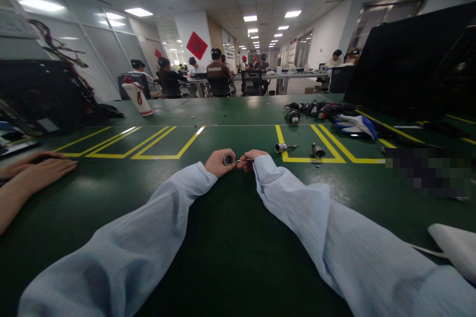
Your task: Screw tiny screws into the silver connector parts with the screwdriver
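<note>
Above the green table (pixel 238 218), my left hand (pixel 217 162) is closed round a small metal cylinder (pixel 228 159) whose dark round opening faces me. My right hand (pixel 252 157) pinches a thin metal rod (pixel 237 161) that reaches to the side of this cylinder. Whether the rod is joined to the cylinder cannot be made out. To the right lies a similar metal cylinder (pixel 279 147) with a thin rod sticking out of it. Another metal cylinder (pixel 318 150) rests on the yellow-lined area, with a tiny dark piece (pixel 317 166) in front of it.
A co-worker's hands (pixel 40 168) rest on the table at left. A white bottle (pixel 137 98) stands tilted-looking at the back left. Dark tools (pixel 308 110) and a blue-white glove (pixel 357 126) lie at the back right. A black screen (pixel 405 59) rises at right, a white object (pixel 455 250) near me.
</note>
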A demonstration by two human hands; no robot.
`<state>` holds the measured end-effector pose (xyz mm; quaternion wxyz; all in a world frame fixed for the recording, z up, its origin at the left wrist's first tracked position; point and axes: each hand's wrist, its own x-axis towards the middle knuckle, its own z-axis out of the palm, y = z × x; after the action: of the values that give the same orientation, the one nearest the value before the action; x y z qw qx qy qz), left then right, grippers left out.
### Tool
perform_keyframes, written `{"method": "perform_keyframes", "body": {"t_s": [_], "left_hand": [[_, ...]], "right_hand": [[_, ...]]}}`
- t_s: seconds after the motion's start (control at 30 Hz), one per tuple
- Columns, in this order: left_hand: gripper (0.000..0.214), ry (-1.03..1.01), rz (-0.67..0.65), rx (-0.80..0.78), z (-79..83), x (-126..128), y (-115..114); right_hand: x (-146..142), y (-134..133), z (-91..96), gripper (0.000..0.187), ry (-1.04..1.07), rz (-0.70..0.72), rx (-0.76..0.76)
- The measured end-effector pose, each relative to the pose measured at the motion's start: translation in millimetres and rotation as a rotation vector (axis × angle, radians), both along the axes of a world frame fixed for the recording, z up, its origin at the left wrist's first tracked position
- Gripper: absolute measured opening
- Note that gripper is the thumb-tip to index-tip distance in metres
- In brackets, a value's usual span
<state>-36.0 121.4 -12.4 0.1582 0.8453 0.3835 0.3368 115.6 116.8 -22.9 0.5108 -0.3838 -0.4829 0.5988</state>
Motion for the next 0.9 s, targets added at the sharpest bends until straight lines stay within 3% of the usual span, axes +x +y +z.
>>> {"method": "perform_keyframes", "body": {"t_s": [0.1, 0.23, 0.47, 0.9], "left_hand": [[0.016, -0.016, 0.008, -0.003, 0.5, -0.1, -0.1], [0.020, -0.027, 0.003, -0.010, 0.8, 0.5, -1.3], [0.032, -0.011, 0.069, 0.013, 3.3, 5.2, -6.6], [0.033, 0.020, 0.078, 0.015, 6.6, 5.4, -6.9]], "right_hand": [[-0.6, 1.4, 2.2, 0.031, 0.012, 0.005, -0.159], [-0.4, 2.1, 7.2, 0.031, 0.050, 0.014, -0.230], [5.3, -4.9, 0.6, 0.021, 0.153, 0.030, -0.140], [6.6, -13.7, 1.6, 0.015, 0.186, 0.024, -0.037]]}}
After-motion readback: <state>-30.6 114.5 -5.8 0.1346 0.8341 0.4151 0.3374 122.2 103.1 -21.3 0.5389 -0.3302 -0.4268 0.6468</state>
